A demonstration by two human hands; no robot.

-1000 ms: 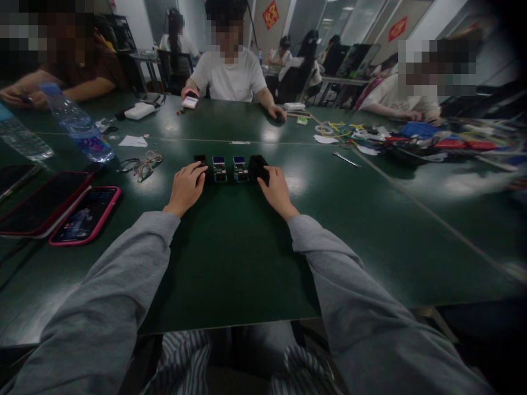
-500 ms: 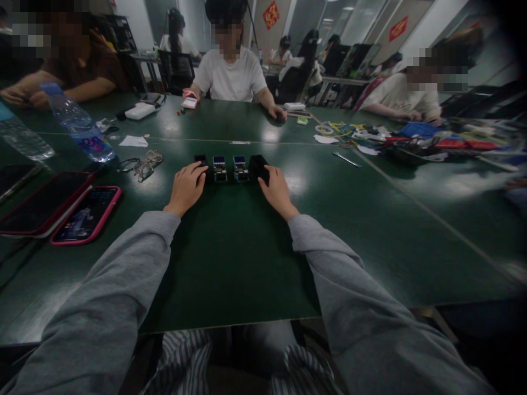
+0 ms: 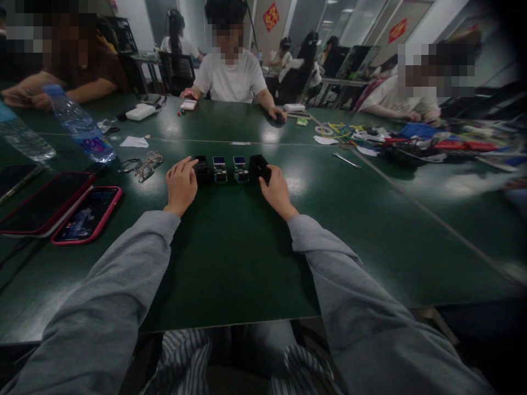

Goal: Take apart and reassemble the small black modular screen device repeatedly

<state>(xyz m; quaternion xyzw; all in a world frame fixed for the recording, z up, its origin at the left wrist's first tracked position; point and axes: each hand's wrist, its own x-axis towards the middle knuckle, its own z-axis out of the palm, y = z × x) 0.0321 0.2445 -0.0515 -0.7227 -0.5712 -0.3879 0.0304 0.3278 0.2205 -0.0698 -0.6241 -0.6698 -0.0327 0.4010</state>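
Observation:
A short row of small parts lies across the green table (image 3: 230,247). It runs from a black block (image 3: 201,166) on the left, past two small modules with blue screens (image 3: 219,168) (image 3: 240,168), to a larger black block (image 3: 260,168) on the right. My left hand (image 3: 181,185) rests beside the left black block, fingers curled, touching its left side. The fingertips of my right hand (image 3: 276,191) lie against the right black block. Both arms wear grey sleeves.
Left of my hands lie glasses (image 3: 142,164), a pink-cased phone (image 3: 87,214), a red-cased tablet (image 3: 43,203) and two water bottles (image 3: 80,126). Three people sit across and at the sides. A metal tool (image 3: 347,159) and a heap of cables and parts (image 3: 411,140) lie right.
My left hand slid a little to the left, off the left black block, and now sits at its side. My right hand barely moved.

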